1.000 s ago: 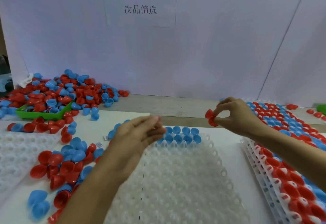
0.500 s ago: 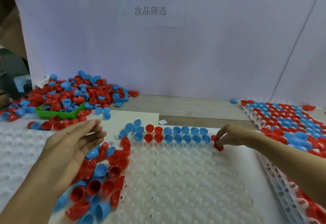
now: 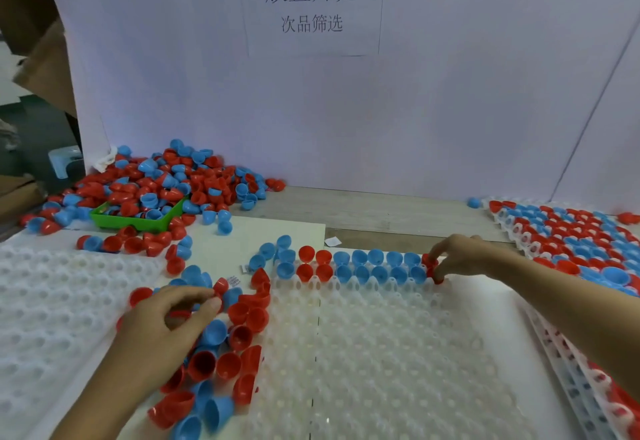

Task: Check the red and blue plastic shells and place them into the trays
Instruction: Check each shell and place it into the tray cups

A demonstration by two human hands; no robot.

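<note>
A white dimpled tray [image 3: 381, 353] lies in front of me, with blue and red shells [image 3: 360, 264] filling its two far rows. At the right end of those rows my right hand [image 3: 464, 256] pinches red shells [image 3: 433, 268] against the tray. A loose heap of red and blue shells [image 3: 221, 346] lies just left of the tray. My left hand [image 3: 162, 325] rests on that heap, thumb and fingers curled round a red shell [image 3: 178, 315] that is mostly hidden under them.
A big pile of shells [image 3: 166, 179] and a green bin [image 3: 138, 217] sit at the far left. Filled trays [image 3: 571, 231] are stacked at the right. Another white tray [image 3: 52, 301] lies at the left. A white backboard stands behind.
My right hand came down from the air with the red shells to the tray's far right corner. My left hand moved left and down onto the loose heap and curled round a shell.
</note>
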